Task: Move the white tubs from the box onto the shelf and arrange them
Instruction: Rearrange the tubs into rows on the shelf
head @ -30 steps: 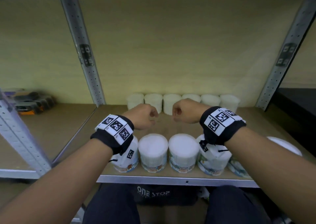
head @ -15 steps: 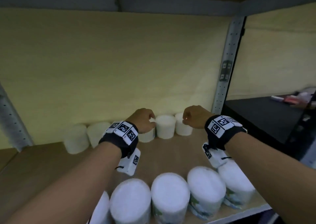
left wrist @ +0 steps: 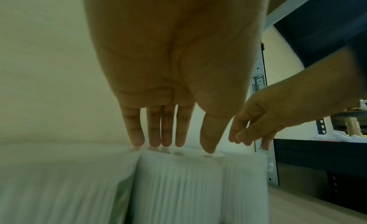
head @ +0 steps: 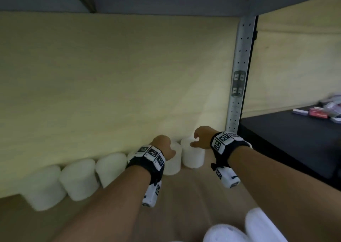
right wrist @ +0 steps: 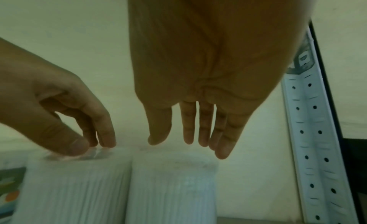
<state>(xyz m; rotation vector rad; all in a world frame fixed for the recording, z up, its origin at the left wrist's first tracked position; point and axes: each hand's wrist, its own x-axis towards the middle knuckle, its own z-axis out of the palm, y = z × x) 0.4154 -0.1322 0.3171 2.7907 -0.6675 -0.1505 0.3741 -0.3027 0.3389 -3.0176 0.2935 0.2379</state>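
White tubs (head: 77, 179) stand in a row along the back of the shelf (head: 193, 193), against the pale wall. We reach in with both hands at the right end of that row.

Our left hand (head: 163, 147) has its fingers straight and pointing down, with the fingertips (left wrist: 137, 142) touching the lid of the second tub from the right (head: 173, 160). It grips nothing. Our right hand (head: 202, 137) hangs loosely open over the end tub (head: 192, 155), the last one before the metal upright (head: 239, 75). In the right wrist view its fingertips (right wrist: 188, 139) sit just above that lid, and we cannot tell whether they touch it. This end tub and its neighbour stand upright and close together, with only a thin gap between them.

Further out, four more tubs run to the left, side by side. A second row (head: 262, 225) shows at the front edge of the shelf, near our forearms. The box is not in view.

We judge that the hands are straightening the back row. A downward press off-centre could tip a tub, since it is light and tall. A sideways nudge could push the end tub against the upright or knock the row out of line. Drawing the forearms back carelessly could sweep the front tubs off the shelf edge.
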